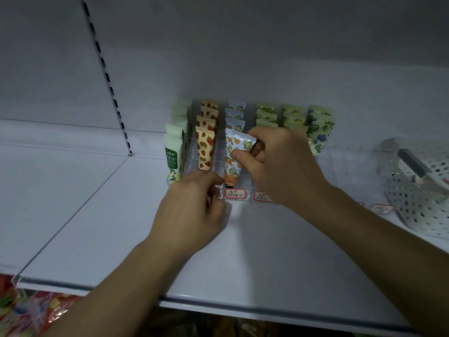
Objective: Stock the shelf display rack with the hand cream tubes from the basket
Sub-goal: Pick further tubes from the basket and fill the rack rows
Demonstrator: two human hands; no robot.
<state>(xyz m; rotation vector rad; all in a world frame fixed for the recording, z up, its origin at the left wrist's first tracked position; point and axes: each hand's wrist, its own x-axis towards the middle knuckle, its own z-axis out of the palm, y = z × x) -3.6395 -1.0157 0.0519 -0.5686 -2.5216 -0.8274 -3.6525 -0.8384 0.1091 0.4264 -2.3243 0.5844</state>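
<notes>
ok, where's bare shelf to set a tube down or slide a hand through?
Free: the shelf left of the rack, out to the slotted upright, and the front strip between both forearms. Crowded: the rack front, where the left hand touches it and the right hand pinches an orange tube; the basket fills the right end.

1. A shop — the things stand on a white metal retail shelf with a slotted upright strip in its back panel, the kind that carries adjustable shelving.
2. Hand cream tubes stand in rows by design inside a clear display rack, many of each sort.
3. Small red-bordered price labels sit along the rack's front.
4. A perforated white basket rests on the shelf at the right — beside the display.
5. Brightly wrapped goods show on the level below.
</notes>
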